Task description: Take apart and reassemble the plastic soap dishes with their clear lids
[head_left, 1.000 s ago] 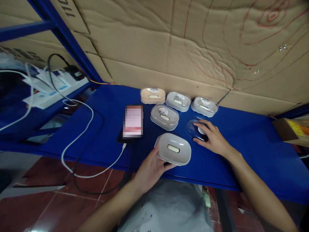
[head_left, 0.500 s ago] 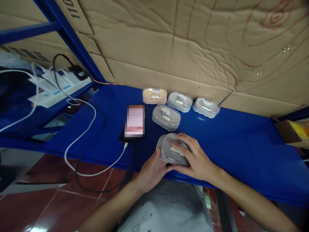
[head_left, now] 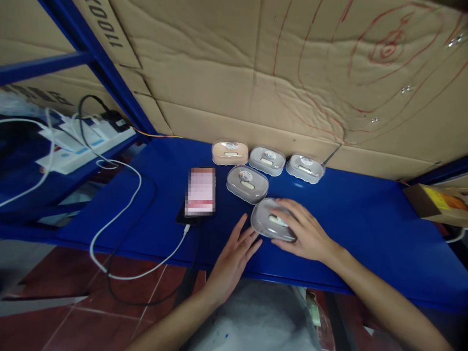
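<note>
The right hand (head_left: 305,231) has its fingers curled over the lidded box (head_left: 262,219) from above, gripping it with the thumb along the near side and the other fingers across the clear lid (head_left: 266,207) and far side. That box is over the near part of the blue table (head_left: 351,219); whether its base rests fully there is hard to tell. Reckoning from it, the left hand (head_left: 232,256) lies between seven and eight o'clock, fingers spread and holding nothing, the tips right by the box's left edge; I cannot tell whether they touch. A good hold here would press evenly on both long sides rather than squeeze one corner, since a thin lid could flex or slip off its base. Keep the base level, and let the left fingertips steady the edge without getting caught under it. Mind the nearest grey box (head_left: 246,185), just beside at eleven o'clock: a careless sideways push could knock it. Beyond stand the peach box (head_left: 229,155) at eleven, the middle grey box (head_left: 267,163) at twelve and the far grey box (head_left: 305,169) at one. The phone (head_left: 200,192), between nine and ten, is best left untouched.
</note>
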A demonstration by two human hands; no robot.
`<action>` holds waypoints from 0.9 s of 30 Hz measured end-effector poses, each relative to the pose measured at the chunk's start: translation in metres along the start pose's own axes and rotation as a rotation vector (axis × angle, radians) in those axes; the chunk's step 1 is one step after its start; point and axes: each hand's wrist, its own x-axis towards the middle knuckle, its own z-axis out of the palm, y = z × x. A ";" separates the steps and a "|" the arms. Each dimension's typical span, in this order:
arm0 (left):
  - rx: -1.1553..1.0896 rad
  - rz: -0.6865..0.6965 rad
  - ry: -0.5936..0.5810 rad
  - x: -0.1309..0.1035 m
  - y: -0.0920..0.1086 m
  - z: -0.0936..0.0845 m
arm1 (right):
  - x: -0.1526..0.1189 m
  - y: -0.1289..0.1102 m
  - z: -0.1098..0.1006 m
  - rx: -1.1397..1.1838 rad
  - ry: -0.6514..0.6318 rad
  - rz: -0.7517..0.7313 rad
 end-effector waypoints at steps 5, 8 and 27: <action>0.196 0.125 -0.090 -0.002 -0.006 -0.004 | 0.000 0.047 -0.011 -0.092 -0.033 0.116; 0.253 0.139 -0.133 -0.004 -0.005 -0.005 | 0.004 0.074 -0.015 -0.034 -0.005 0.126; 0.504 0.195 -0.227 -0.012 -0.002 -0.002 | -0.103 0.058 -0.057 -0.547 0.118 0.586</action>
